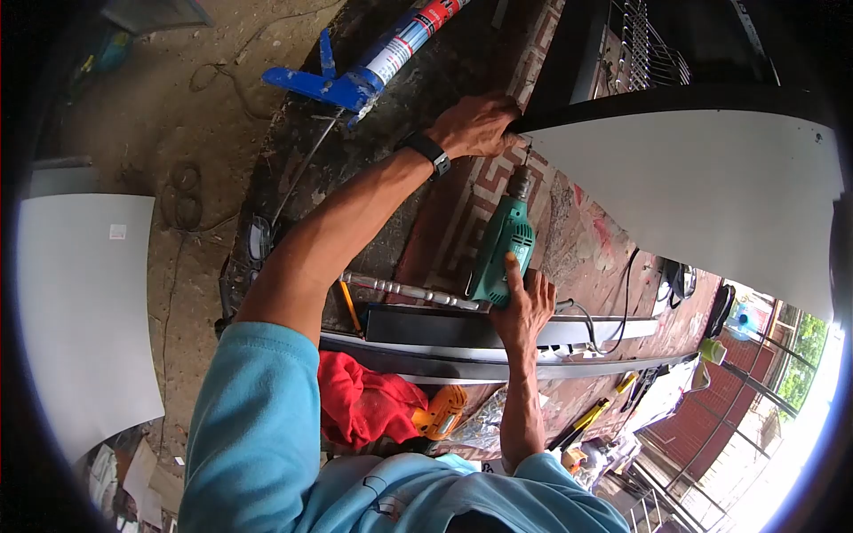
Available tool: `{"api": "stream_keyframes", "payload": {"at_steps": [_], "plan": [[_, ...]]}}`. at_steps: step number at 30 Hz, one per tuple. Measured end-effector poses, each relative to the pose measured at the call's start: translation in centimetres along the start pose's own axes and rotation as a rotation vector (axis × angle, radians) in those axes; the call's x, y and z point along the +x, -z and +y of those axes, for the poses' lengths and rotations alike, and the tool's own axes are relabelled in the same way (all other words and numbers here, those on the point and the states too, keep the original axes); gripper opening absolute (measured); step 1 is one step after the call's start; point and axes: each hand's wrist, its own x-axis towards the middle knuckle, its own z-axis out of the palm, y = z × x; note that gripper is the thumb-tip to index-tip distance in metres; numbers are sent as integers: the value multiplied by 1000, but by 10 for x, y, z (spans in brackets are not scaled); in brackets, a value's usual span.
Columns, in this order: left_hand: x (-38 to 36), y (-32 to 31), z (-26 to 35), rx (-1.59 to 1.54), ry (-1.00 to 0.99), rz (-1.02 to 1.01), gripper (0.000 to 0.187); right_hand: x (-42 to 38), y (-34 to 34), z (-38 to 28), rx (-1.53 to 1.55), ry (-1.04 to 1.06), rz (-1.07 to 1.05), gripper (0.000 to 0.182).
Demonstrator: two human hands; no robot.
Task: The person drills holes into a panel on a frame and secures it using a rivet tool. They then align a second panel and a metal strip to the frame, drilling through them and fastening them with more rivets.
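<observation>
My right hand (524,309) is closed around the grip of a green power drill (504,244). The drill's chuck and thin bit point up at the corner of a large grey panel (693,169) with a dark edge. At that corner my left hand (478,126) is closed on the panel's end, fingertips partly hidden behind it. The bit's tip is right beside the left hand's fingers. A blue caulking gun (342,87) with a red and white tube lies beyond my left wrist.
Long metal strips (426,362) lie across the worktable near me, with a red cloth (362,400) and an orange tool (442,412) beside them. A black cord (627,293) runs on the right. Another pale panel (89,311) stands at left over the dirt floor. A wire rack (641,49) is behind.
</observation>
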Motion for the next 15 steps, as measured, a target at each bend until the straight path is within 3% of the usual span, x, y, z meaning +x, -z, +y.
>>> {"api": "stream_keyframes", "payload": {"at_steps": [5,7,8,12,14,15], "plan": [[1,5,-1,-31,22,17,47,13,11,-12,13,-27,25,90],[3,6,1,-47,-8,50,46,12,17,-13,-46,60,15,88],[3,6,0,-24,-21,71,46,7,18,-15,58,34,30,88],[-1,6,3,-52,-8,76,43,-50,43,-12,71,10,-110,83],[-1,3,2,-66,-6,95,40,-97,53,-6,107,-22,-35,85],[2,32,21,-33,215,-236,42,-124,60,-4,104,-79,-5,86]]}}
